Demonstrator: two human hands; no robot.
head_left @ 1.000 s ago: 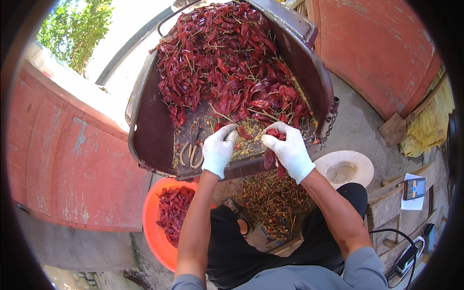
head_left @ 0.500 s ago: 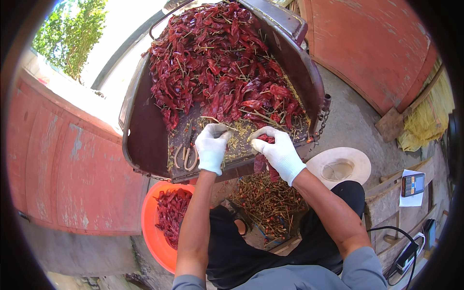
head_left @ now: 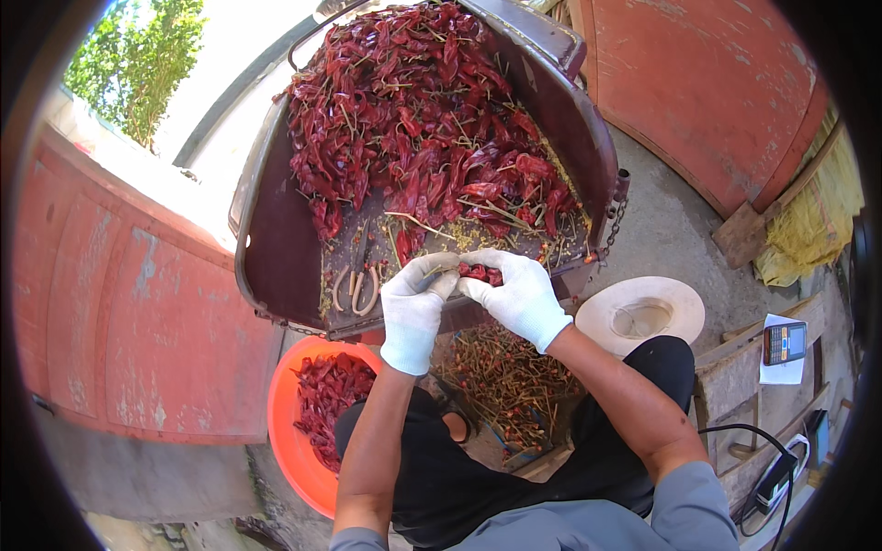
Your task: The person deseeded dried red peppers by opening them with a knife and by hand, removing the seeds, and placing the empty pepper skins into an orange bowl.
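Note:
Both my hands wear white gloves and meet over the front edge of a dark metal cart bed (head_left: 287, 239). My right hand (head_left: 522, 296) is closed round dried red chili peppers (head_left: 481, 273). Its thumb and fingertips touch those of my left hand (head_left: 413, 308), which is closed in a pinch; what lies in that pinch is mostly hidden. Just beyond the left fingers, a single red pepper (head_left: 407, 244) lies near a long pale stem (head_left: 421, 223). A large heap of dried chili peppers (head_left: 404, 119) fills the back of the bed. Scissors (head_left: 360, 280) rest left of my left hand.
An orange basin (head_left: 292, 459) with red peppers stands at lower left. Loose stems (head_left: 510, 390) pile up below the cart, between my legs. A pale hat (head_left: 669, 303), a chain (head_left: 614, 230) and a wooden pallet (head_left: 730, 390) bearing a handheld keypad device (head_left: 785, 344) are at right.
My hands have come together, the left moving right and slightly down. The pale stem once at my left fingers now lies on the bed, and the peppers hanging below my right hand no longer show.

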